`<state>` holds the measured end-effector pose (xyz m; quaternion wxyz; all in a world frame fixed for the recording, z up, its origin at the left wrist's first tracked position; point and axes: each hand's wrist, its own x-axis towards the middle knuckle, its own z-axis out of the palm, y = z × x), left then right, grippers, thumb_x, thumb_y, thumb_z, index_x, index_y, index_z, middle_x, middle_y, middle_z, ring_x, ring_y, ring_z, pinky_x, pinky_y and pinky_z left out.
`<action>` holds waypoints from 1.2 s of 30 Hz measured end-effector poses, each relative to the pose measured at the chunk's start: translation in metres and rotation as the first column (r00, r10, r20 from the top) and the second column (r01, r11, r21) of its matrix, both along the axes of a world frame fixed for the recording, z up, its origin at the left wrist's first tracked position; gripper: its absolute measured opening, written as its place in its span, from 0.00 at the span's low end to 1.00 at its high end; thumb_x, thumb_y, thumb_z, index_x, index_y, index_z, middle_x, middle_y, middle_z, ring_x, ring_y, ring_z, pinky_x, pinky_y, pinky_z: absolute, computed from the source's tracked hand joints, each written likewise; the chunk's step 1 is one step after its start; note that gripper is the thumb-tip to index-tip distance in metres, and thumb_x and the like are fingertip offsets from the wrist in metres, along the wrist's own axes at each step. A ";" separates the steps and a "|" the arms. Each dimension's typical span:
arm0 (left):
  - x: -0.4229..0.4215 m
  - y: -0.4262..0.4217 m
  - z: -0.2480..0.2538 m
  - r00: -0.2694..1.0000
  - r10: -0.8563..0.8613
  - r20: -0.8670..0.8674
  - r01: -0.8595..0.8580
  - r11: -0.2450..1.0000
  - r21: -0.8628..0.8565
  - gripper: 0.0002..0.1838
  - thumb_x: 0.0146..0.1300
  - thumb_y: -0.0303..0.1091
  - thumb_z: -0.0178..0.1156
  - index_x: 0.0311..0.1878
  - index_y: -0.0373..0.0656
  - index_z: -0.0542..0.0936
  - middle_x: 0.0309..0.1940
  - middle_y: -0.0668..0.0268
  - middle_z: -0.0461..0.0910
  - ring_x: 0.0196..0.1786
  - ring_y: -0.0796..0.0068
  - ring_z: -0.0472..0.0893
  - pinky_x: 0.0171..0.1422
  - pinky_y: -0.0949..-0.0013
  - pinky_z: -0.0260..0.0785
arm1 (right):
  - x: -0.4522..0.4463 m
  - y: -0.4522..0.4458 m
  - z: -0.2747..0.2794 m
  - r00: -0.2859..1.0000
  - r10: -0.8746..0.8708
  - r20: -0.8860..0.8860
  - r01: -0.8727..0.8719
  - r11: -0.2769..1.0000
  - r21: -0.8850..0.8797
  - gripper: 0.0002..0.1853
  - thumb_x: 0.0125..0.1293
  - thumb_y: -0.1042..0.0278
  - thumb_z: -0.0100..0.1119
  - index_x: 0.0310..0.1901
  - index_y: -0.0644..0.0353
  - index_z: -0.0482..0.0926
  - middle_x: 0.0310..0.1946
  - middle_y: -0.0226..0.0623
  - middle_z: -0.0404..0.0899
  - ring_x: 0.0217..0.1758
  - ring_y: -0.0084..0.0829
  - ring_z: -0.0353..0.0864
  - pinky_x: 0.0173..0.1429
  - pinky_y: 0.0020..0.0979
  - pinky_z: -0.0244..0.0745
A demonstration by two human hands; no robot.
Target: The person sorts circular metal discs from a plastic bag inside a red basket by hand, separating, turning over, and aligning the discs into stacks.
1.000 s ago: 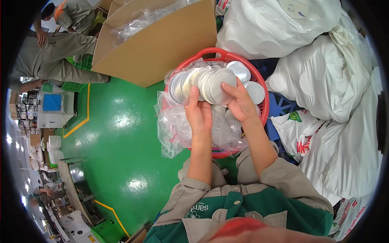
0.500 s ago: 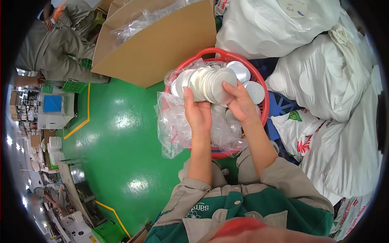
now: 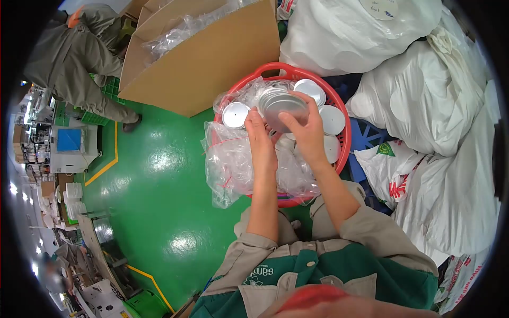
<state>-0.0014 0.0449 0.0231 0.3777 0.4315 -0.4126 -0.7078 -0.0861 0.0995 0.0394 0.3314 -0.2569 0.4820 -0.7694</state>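
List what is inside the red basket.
The red basket holds round silvery discs and clear plastic. The hands and a held stack block part of the middle; whatever lies beneath the discs and plastic cannot be seen.

Glossy green floor (image 3: 159,212), yellow line (image 3: 101,171), white cabinet (image 3: 71,160) beyond, bright lamps (image 3: 13,188) at far left

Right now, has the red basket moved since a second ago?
No. The red basket sits in the same spot beside the big cardboard box, with no shift either way that I can see.
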 end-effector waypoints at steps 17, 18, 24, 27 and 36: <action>0.029 -0.024 -0.006 0.838 -0.092 -0.538 0.192 0.973 0.132 0.32 0.68 0.56 0.47 0.68 0.47 0.58 0.62 0.60 0.65 0.65 0.63 0.66 0.67 0.59 0.60 | 0.035 -0.010 -0.024 0.583 -0.098 -0.807 0.173 0.985 0.005 0.34 0.49 0.81 0.56 0.63 0.61 0.63 0.57 0.45 0.69 0.59 0.45 0.68 0.62 0.42 0.63; 0.028 -0.021 -0.009 0.865 -0.034 -0.501 0.122 0.982 0.143 0.31 0.68 0.47 0.53 0.70 0.51 0.56 0.62 0.61 0.64 0.64 0.63 0.66 0.66 0.59 0.62 | 0.035 -0.010 -0.024 0.539 -0.093 -0.837 0.198 0.980 0.019 0.33 0.49 0.79 0.55 0.62 0.61 0.64 0.57 0.43 0.70 0.59 0.43 0.69 0.61 0.41 0.64; 0.061 -0.036 -0.008 0.823 -0.149 -0.548 0.271 0.951 0.147 0.32 0.59 0.43 0.59 0.63 0.37 0.65 0.56 0.50 0.72 0.58 0.56 0.74 0.64 0.56 0.65 | 0.046 -0.005 -0.006 0.509 -0.080 -0.857 0.059 0.997 -0.058 0.31 0.51 0.71 0.60 0.61 0.56 0.68 0.58 0.37 0.71 0.59 0.40 0.69 0.62 0.40 0.65; 0.067 -0.033 0.004 0.840 -0.231 -0.492 0.238 0.970 -0.050 0.38 0.57 0.48 0.58 0.65 0.33 0.61 0.59 0.46 0.69 0.60 0.48 0.71 0.67 0.51 0.63 | 0.060 -0.003 -0.009 0.444 -0.125 -0.887 0.103 0.991 -0.089 0.32 0.51 0.72 0.59 0.61 0.56 0.68 0.58 0.37 0.70 0.59 0.37 0.69 0.60 0.39 0.65; 0.045 -0.028 0.018 0.932 -0.223 -0.288 0.201 0.974 -0.104 0.28 0.65 0.37 0.57 0.64 0.37 0.63 0.56 0.57 0.72 0.58 0.62 0.75 0.61 0.55 0.70 | 0.027 -0.008 -0.012 0.982 0.073 -0.172 -0.083 0.995 -0.048 0.31 0.60 0.72 0.56 0.65 0.65 0.59 0.56 0.46 0.71 0.57 0.33 0.73 0.61 0.33 0.67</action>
